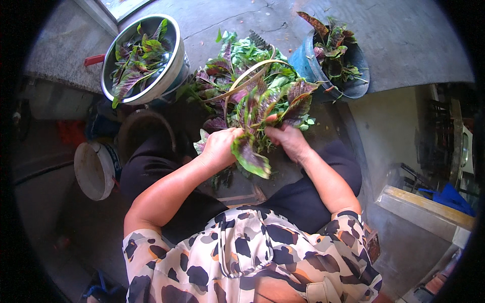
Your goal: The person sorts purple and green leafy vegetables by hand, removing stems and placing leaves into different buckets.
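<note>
My left hand is closed around stems of red-and-green amaranth leaves, one large leaf hanging down beside its fingers. To its right, my right hand grips the same leafy bunch, its fingertips partly hidden by leaves. Just beyond both hands a heap of leafy greens fills a basket with a bent handle; the basket's body is mostly covered. A metal basin at the upper left holds amaranth leaves. At the upper right, a tilted blue bucket contains darker leaves and stems.
A red handle sticks out beside the basin. On the left stand a white bucket and a dark round tub. A low wooden piece lies between my legs. At the right are a ledge and a blue item.
</note>
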The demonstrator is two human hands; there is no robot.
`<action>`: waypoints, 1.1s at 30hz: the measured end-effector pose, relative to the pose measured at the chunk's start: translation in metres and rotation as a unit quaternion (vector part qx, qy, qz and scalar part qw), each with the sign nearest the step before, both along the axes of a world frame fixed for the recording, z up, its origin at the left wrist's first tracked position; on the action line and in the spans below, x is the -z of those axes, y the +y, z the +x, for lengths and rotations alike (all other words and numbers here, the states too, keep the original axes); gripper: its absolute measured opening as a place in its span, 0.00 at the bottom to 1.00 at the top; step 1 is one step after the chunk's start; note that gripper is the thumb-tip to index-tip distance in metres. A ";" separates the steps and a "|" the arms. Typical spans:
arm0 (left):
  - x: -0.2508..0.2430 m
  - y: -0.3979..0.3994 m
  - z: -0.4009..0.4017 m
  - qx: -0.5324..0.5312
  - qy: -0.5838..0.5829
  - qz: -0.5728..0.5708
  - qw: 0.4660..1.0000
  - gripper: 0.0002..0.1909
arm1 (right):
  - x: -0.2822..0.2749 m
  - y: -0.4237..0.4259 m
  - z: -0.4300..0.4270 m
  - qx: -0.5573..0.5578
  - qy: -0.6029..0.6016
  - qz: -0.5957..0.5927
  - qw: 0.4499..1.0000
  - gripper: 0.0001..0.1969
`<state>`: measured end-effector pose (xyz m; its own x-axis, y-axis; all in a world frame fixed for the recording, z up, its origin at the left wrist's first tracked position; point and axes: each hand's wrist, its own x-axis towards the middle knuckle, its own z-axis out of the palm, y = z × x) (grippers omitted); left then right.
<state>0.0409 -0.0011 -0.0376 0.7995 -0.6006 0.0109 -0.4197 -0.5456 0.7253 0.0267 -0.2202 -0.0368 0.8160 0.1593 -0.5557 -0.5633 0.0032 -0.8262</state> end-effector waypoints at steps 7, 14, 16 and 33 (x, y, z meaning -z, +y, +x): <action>0.012 -0.009 -0.005 0.049 -0.172 0.100 0.979 0.09 | 0.033 0.004 -0.028 -0.015 -0.137 0.008 0.990 0.18; 0.010 0.000 -0.014 0.032 -0.119 0.017 0.992 0.09 | 0.002 0.010 -0.024 -0.081 -0.118 -0.072 0.987 0.15; 0.011 0.000 -0.016 0.028 -0.087 -0.007 0.996 0.10 | 0.001 0.006 -0.023 -0.103 -0.098 -0.058 0.988 0.12; 0.000 -0.014 -0.002 -0.175 0.246 -0.162 0.940 0.12 | 0.017 0.005 -0.023 -0.042 -0.052 -0.048 0.997 0.12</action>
